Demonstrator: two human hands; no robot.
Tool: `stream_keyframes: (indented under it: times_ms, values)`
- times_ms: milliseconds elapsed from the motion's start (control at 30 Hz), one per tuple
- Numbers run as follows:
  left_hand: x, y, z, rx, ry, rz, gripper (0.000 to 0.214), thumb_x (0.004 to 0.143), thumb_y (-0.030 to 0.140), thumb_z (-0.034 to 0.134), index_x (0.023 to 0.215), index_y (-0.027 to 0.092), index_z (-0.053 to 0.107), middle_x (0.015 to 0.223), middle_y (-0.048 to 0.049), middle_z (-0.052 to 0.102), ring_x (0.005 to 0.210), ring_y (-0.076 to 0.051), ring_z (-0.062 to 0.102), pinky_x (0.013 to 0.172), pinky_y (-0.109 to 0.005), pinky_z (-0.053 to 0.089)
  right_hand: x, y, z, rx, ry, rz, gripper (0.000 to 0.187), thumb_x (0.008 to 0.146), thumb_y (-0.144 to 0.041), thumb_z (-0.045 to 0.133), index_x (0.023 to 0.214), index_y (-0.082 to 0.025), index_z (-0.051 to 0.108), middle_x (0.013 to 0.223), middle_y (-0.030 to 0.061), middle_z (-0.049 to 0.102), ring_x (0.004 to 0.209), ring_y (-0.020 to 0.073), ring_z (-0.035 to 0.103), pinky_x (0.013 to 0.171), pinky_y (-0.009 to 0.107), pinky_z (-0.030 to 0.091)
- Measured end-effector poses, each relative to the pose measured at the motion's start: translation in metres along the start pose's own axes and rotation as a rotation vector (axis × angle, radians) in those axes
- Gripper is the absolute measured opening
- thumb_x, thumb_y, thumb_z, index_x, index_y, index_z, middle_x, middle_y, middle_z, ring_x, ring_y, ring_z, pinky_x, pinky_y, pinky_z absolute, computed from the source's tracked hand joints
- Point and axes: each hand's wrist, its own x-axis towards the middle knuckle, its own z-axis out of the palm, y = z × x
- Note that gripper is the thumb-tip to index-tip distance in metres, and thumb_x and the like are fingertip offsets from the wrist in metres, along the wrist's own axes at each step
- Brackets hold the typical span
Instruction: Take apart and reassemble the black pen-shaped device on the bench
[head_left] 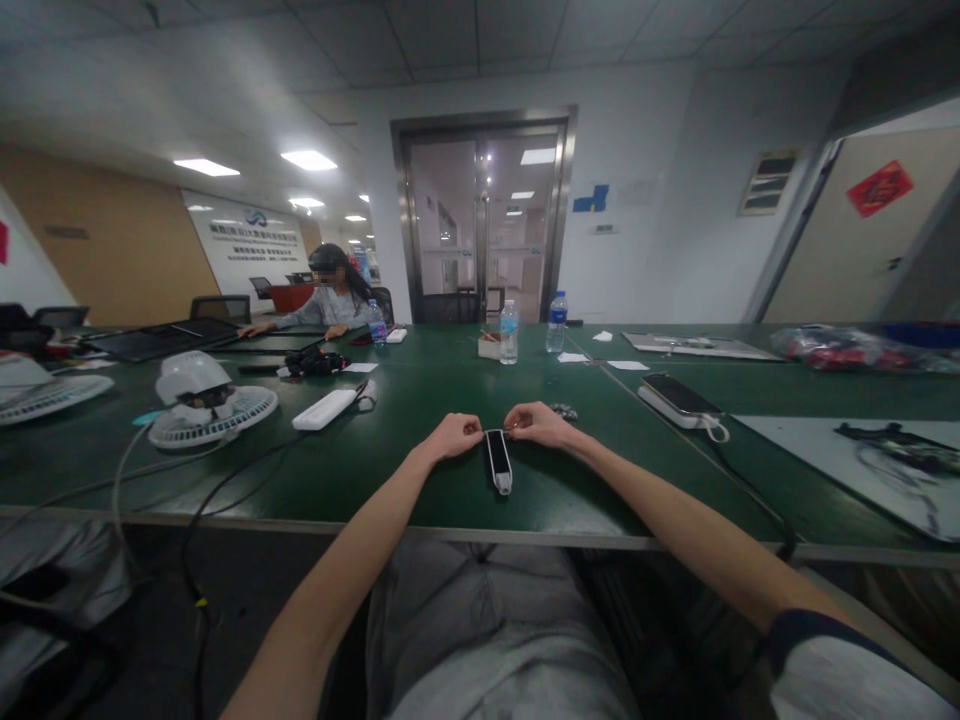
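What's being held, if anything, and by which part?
Cannot tell: the left hand and right hand flank the far end of the long white device with a black top, but any grip is too small to make out.

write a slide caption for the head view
Left-hand grip and right-hand grip flank the far end of a black-and-white device on a green table.

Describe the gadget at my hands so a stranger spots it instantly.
On the green table, find the left hand and right hand. Beside them lies a slim device, white-edged and dark-topped, unlike the white-topped box to its left.
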Motion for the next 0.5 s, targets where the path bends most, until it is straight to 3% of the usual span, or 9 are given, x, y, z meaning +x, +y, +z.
stream_keyframes:
  times_ms: [267, 500]
  values:
    - [0.0, 0.002, 0.0, -0.012, -0.007, -0.004, 0.019, 0.074, 0.026, 0.05, 0.073, 0.013, 0.065, 0.063, 0.0002, 0.059, 0.06, -0.012, 0.052, 0.056, -0.02, 0.038, -0.005, -0.005, 0.004, 0.074, 0.045, -0.081, 0.02, 0.065, -0.024, 0.067, 0.083, -0.014, 0.064, 0.077, 0.0036, 0.068, 0.068, 0.0134, 0.063, 0.068, 0.026, 0.052]
    - [-0.001, 0.006, -0.003, -0.031, -0.018, -0.02, 0.02, 0.074, 0.027, 0.05, 0.074, 0.013, 0.065, 0.064, -0.0006, 0.059, 0.06, -0.012, 0.051, 0.056, -0.021, 0.037, -0.008, 0.001, 0.013, 0.157, 0.11, -0.041, 0.022, 0.065, -0.027, 0.068, 0.083, -0.014, 0.064, 0.082, 0.0056, 0.069, 0.074, 0.0152, 0.065, 0.073, 0.029, 0.053]
